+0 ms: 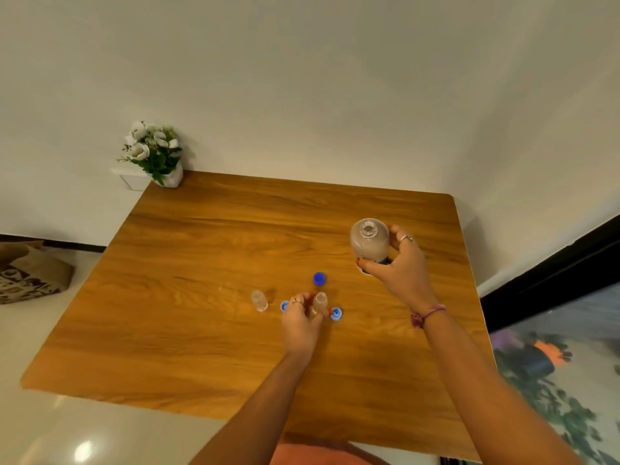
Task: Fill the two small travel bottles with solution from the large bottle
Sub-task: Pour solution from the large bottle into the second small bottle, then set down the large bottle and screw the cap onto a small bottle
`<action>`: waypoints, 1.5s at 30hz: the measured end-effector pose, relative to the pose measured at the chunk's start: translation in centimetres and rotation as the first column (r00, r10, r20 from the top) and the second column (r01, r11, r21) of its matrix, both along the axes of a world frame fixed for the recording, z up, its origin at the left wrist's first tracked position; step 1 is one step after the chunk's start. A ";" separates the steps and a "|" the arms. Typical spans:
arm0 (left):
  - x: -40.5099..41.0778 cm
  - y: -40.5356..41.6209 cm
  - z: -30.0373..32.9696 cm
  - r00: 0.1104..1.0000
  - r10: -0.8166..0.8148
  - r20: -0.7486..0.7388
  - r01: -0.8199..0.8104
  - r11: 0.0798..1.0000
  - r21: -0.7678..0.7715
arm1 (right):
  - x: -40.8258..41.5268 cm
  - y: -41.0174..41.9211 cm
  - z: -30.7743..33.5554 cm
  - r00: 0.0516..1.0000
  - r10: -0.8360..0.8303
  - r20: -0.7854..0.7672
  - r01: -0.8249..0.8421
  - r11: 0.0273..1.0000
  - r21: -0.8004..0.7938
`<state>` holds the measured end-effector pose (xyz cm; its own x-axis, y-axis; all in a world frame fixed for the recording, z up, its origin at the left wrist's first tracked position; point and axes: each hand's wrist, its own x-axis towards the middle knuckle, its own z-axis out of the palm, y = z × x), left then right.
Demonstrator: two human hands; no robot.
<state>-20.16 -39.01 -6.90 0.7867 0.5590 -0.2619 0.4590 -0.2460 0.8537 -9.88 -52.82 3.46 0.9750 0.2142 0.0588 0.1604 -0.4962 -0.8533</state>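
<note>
1. While a person leans over a wooden table (208, 250), the right hand (399, 266) wraps around the large bottle (369, 243), which stands uncapped and upright on the table's right side, its open neck facing the camera.
2. Nearer the person, the left hand (300, 322) pinches one small travel bottle (319, 303) between thumb and fingers; that bottle is upright and appears to be open at the top, though the view is too small to be sure.
3. The second travel bottle (259, 300) stands free to the left, apart from the hand.
4. A dark blue cap (319, 278) lies on the table just beyond the held bottle.
5. Two lighter blue caps sit on either side of the left hand: one (284, 306) at its left edge, the other (336, 313) beside the thumb tip.
6. A pot of white flowers (154, 152) stands at the table's far left corner against the wall.
7. A pink band (426, 315) circles the right wrist.
</note>
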 end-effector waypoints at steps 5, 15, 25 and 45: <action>0.0 -0.1 -1.3 0.996 0.033 -0.082 -0.034 0.999 -0.012 | -0.2 0.3 -1.2 0.999 0.003 -0.045 -0.003 1.000 -0.014; -0.3 -0.1 -1.5 0.991 0.050 -0.128 -0.054 0.998 -0.027 | 1.6 3.5 -1.5 0.995 0.054 -0.087 -0.059 0.996 -0.061; -4.4 2.2 -0.5 0.993 -0.097 -0.073 0.111 0.968 0.224 | 2.9 10.7 -3.0 0.949 0.241 -0.203 -0.286 0.930 -0.231; -4.4 14.5 0.4 0.970 -0.227 -0.085 0.237 0.962 0.133 | -1.6 16.4 -3.2 0.921 -0.043 -0.386 -0.171 0.847 -0.503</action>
